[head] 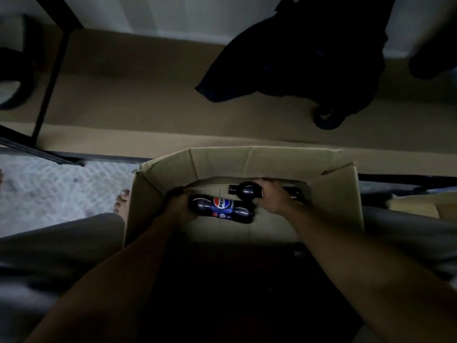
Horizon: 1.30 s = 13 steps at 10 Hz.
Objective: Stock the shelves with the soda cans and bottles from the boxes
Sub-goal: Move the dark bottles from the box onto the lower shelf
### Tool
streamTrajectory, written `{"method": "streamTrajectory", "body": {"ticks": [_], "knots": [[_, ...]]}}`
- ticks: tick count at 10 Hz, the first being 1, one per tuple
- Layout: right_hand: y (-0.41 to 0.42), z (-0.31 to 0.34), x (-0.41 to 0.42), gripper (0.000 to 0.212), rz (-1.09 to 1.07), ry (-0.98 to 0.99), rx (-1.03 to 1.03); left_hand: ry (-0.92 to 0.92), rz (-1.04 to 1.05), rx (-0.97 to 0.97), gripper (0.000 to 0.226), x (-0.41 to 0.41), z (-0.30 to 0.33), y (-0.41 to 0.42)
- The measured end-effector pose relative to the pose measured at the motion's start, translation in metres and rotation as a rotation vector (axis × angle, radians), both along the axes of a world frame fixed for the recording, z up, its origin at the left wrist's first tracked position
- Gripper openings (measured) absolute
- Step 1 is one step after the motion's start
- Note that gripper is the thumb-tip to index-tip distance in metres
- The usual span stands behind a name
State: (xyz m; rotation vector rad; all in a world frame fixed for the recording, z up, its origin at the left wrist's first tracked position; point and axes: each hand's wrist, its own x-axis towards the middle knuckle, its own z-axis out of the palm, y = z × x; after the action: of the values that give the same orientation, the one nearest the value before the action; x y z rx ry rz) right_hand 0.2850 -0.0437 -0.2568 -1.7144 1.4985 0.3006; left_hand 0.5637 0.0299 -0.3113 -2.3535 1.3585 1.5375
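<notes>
Inside the cardboard box, left hand grips a Pepsi bottle; right hand grips another bottle

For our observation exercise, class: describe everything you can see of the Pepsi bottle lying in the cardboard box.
The Pepsi bottle is a dark plastic bottle, seemingly full of cola, with a blue label bearing the red, white and blue logo. It lies on its side on the floor of the open box, running left to right. The left hand grips its left end, hiding that end. A second dark bottle, held by the right hand, lies just behind it; whether they touch is unclear in the dim light.
</notes>
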Motion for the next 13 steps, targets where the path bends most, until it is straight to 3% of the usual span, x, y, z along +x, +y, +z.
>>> {"method": "streamTrajectory", "body": {"ticks": [1,2,3,5,7,9,10,11,13], "knots": [[-0.001,-0.015,-0.009,0.084,0.075,0.118,0.003,0.072,-0.028,0.002,0.083,0.019,-0.054,0.012],[-0.003,-0.023,-0.014,0.086,0.112,0.155,-0.014,0.113,0.094,-0.027,0.081,0.014,-0.023,0.015],[-0.001,-0.029,-0.014,0.079,0.150,0.204,-0.029,0.083,0.122,-0.031,0.057,0.007,0.002,0.007],[0.011,-0.031,-0.013,0.062,0.112,0.219,-0.035,0.179,0.452,-0.055,0.056,-0.002,0.006,0.008],[0.020,-0.025,-0.019,0.066,0.018,0.166,-0.035,0.187,0.594,-0.150,0.030,-0.013,0.023,-0.005],[0.035,-0.009,-0.018,0.072,-0.135,0.039,-0.043,0.192,0.688,-0.184,0.033,-0.029,0.049,-0.008],[0.043,0.002,-0.016,0.070,-0.197,0.004,-0.059,0.152,0.693,-0.239,0.037,-0.044,0.070,-0.008],[0.051,0.015,-0.016,0.070,-0.265,-0.068,-0.086,0.141,0.545,-0.281,0.020,-0.056,0.088,-0.001],[0.061,0.056,-0.018,0.067,-0.320,-0.210,-0.181,0.263,0.293,-0.430,0.021,-0.091,0.142,0.003]]}}
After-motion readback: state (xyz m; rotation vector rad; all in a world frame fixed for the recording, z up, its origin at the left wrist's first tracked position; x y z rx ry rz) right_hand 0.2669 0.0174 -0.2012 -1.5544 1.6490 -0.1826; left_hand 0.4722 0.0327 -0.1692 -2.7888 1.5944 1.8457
